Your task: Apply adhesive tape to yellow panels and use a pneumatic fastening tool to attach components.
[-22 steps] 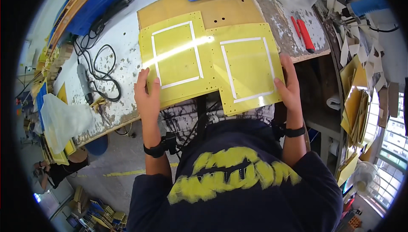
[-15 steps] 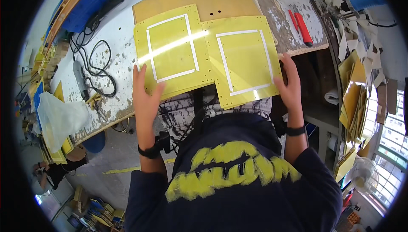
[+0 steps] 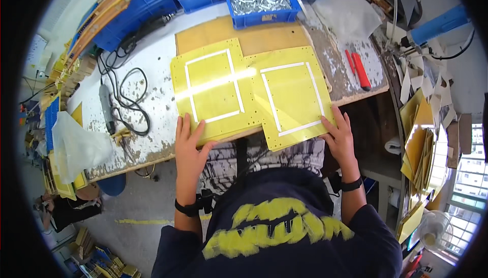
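Note:
Two yellow translucent sheets lie side by side on the bench, each with small holes along its edges and white strips set in a rectangle. The left yellow sheet (image 3: pixel 213 87) seems to lie on more yellow sheet, and the right yellow sheet (image 3: pixel 292 95) overlaps its side and juts past the bench's front edge. My left hand (image 3: pixel 190 145) rests with spread fingers at the left sheet's near-left corner. With fingers apart, my right hand (image 3: pixel 339 138) touches the right sheet's near-right corner. Whether any fingertips reach underneath is hidden.
A brown board (image 3: pixel 272 38) lies beneath the sheets. Behind it stands a blue bin (image 3: pixel 262 19) of metal fasteners. Red-handled pliers (image 3: pixel 361 72) lie to the right. A grey corded tool (image 3: pixel 106 106) and a plastic bag (image 3: pixel 81 140) are on the left.
The view has shifted, so more of the blue bins shows. My left hand has moved from the left sheet's side onto its near corner. My right hand has slid nearer along the right sheet's edge.

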Available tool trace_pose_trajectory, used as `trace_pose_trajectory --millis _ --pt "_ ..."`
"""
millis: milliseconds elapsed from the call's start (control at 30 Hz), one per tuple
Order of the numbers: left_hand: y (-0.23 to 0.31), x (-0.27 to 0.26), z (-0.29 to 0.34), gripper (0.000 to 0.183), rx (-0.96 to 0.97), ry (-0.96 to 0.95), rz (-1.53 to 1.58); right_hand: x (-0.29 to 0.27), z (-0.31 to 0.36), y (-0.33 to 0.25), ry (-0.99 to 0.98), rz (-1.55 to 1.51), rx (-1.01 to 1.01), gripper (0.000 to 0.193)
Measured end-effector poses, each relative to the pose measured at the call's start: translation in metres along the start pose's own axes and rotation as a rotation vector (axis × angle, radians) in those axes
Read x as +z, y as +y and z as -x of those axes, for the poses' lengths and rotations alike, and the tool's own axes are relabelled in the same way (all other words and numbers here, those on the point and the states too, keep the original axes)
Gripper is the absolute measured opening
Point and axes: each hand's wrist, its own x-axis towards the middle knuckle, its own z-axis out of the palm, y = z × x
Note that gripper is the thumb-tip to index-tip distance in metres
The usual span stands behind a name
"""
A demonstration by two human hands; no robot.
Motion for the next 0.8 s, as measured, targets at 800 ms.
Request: trace_pose_trajectory --millis 800 --pt "-0.017 0.008 -0.001 0.04 0.088 0.176 0.102 -0.005 -0.075 -0.002 0.023 -0.292 0.137 0.071"
